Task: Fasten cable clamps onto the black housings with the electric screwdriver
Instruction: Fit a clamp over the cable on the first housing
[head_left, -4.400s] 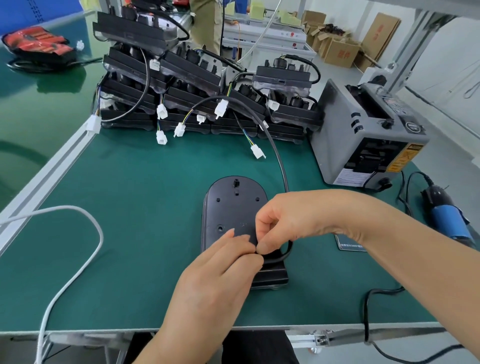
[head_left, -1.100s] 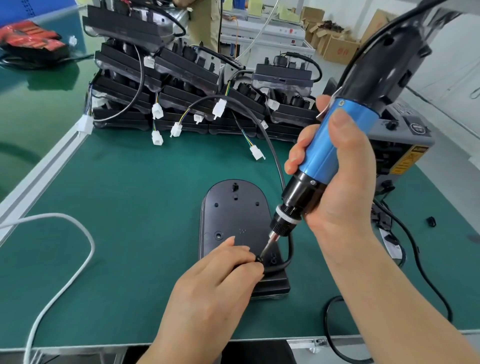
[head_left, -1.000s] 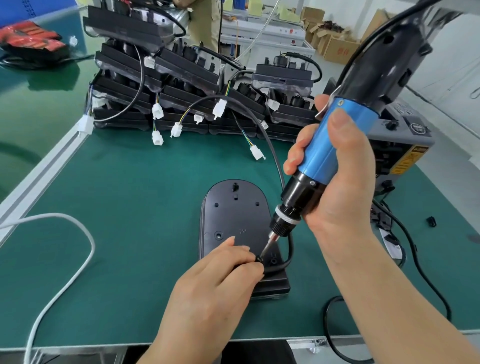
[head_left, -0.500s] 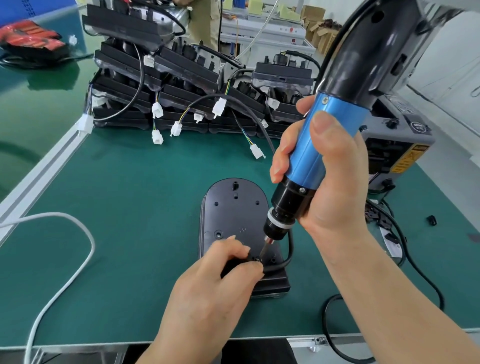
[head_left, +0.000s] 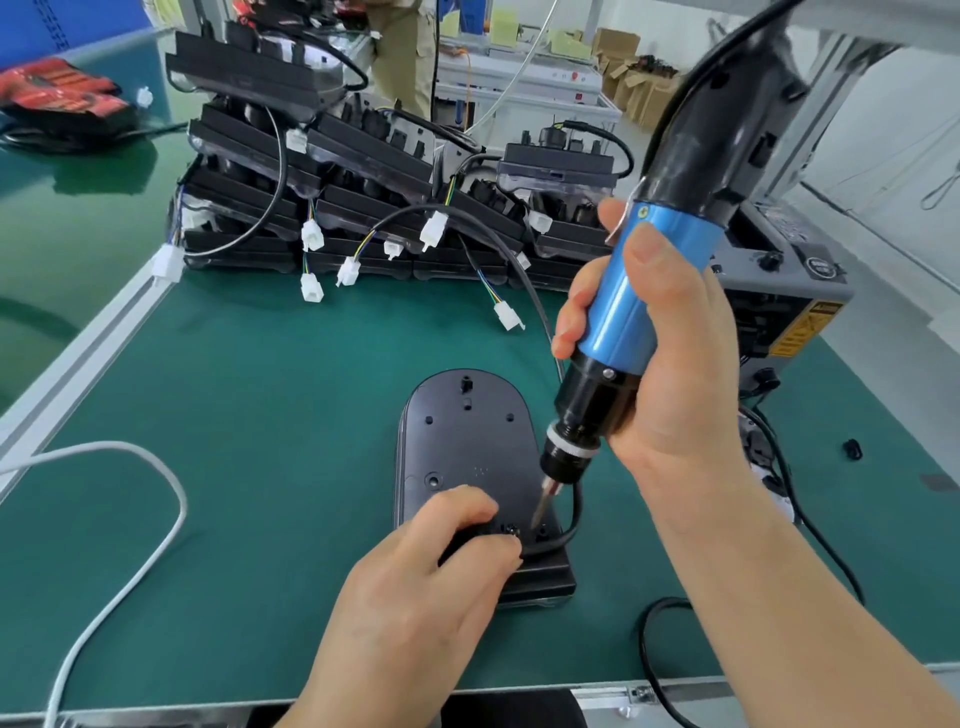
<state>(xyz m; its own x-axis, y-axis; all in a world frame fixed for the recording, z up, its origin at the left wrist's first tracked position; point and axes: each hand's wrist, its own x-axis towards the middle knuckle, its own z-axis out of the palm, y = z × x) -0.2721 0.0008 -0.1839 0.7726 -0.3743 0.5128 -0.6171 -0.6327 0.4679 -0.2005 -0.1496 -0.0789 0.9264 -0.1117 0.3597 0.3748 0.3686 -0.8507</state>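
Right hand (head_left: 670, 364) gripped the electric screwdriver (head_left: 623, 322), left hand (head_left: 415, 587) pinched the cable clamp (head_left: 501, 531) on the black housing (head_left: 462, 441) near the mat (head_left: 260, 415)'s front edge; fastening looked unfinished tbh.

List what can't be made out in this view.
Head view only.
The clamp: mostly under the left hand.
The bit: tip too small and dark against the housing to tell whether it is seated.
The screwdriver: top cut off by the upper edge.

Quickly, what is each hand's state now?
Left hand: pinching the small black cable clamp on the black oval plastic housing.
Right hand: gripping the blue-and-black electric screwdriver.
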